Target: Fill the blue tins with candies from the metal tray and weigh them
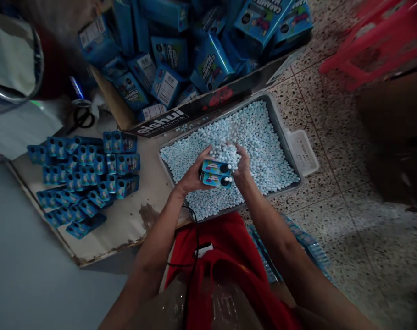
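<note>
Two small blue candy boxes (213,173) lie side by side in my left hand (191,178), which is closed around them over the tray. Dark round holes show at their right ends, with a few white candies at the openings. My right hand (242,167) is cupped just right of the boxes, its fingers curled round a heap of pale blue and white candies (226,153). Some of the heap lies against the boxes. Beneath both hands is a grey plastic tray (291,187) filled with the same small candies.
Rows of blue boxes (87,169) stand on the worn table (132,220) at left. Behind the tray, a large carton (211,101) holds many blue boxes. Scissors (83,120) lie at back left. A red plastic stool (366,46) stands on the speckled floor at right.
</note>
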### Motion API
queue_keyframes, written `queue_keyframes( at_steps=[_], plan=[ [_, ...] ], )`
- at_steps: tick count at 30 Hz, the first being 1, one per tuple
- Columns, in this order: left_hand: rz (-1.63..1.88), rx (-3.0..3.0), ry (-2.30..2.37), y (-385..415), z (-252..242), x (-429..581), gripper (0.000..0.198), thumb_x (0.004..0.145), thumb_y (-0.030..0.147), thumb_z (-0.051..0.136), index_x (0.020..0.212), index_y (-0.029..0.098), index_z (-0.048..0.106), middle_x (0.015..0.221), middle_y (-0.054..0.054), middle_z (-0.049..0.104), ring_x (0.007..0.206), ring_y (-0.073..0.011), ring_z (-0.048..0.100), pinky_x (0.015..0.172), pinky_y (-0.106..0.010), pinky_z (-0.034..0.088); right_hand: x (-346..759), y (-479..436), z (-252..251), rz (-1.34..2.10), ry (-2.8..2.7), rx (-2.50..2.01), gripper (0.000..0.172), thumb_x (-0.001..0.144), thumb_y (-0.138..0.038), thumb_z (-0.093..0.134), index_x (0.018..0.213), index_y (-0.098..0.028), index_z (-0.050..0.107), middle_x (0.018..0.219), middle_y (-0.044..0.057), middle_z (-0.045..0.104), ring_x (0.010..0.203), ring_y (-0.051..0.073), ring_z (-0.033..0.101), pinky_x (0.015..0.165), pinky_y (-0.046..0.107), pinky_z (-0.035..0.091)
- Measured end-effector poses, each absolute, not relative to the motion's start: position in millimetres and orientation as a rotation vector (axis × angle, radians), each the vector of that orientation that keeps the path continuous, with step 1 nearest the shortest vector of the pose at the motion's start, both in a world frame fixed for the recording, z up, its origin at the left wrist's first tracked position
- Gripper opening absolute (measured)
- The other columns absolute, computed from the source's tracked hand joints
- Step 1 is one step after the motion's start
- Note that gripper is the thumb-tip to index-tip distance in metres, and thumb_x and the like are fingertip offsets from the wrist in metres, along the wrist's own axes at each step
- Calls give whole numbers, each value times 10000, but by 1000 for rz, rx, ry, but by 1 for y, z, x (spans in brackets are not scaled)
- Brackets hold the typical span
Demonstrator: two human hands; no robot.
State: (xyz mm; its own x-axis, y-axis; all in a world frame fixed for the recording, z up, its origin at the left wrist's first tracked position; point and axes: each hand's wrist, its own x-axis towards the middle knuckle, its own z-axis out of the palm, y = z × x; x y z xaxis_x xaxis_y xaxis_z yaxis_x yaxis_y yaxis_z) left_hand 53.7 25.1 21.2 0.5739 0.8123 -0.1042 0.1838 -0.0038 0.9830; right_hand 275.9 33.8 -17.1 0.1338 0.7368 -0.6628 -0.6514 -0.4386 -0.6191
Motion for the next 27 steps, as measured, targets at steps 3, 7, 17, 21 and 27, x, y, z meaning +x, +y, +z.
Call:
queue_keyframes(
  at_steps=[3, 7, 17, 21, 27],
  plan=[
    [703, 1620, 1043, 15, 30, 30, 861, 686, 375, 1077, 1436, 260, 670, 1769, -196, 487, 1664, -443, 493, 1348, -635, 464, 276, 32, 10, 1588, -15, -1192, 389, 743, -647, 796, 854, -294, 678, 729, 7, 722, 1010, 312, 804, 968, 505, 695],
    [624, 1623, 1233, 7, 28, 16, 841, 634, 141, 998, 1401, 224, 662, 1403, -118, 773, 1313, -341, 777, 1164, -487, 627, 266, 32, 60, 1567, -120, -989, 322, 795, -596, 772, 813, -295, 659, 725, 1, 673, 936, 266, 766, 1004, 475, 666],
    [679, 1674, 1294, 2, 22, 28, 806, 623, 111, 925, 1377, 297, 707, 1448, -102, 749, 1508, -416, 647, 1285, -648, 530, 232, 30, 100, 1360, -1010, -1352, 605, 1042, -670, 169, 794, -295, 575, 875, 143, 584, 1027, 354, 702, 998, 573, 606],
    [671, 1691, 1389, 4, 18, 21, 807, 632, 124, 912, 1393, 277, 694, 1451, -111, 747, 1402, -388, 706, 1243, -607, 556, 225, 21, 90, 1256, -1167, -1408, 710, 1093, -624, 102, 843, -285, 673, 844, 141, 610, 993, 355, 711, 993, 563, 602],
    [644, 1739, 1452, 10, 23, 18, 735, 665, 219, 982, 1349, 275, 719, 1430, -108, 780, 1375, -397, 709, 1393, -666, 341, 260, 2, 57, 1078, -1238, -1648, 377, 1036, -359, 408, 1071, -252, 768, 1488, 136, 721, 1496, 334, 630, 1217, 633, 531]
  ],
)
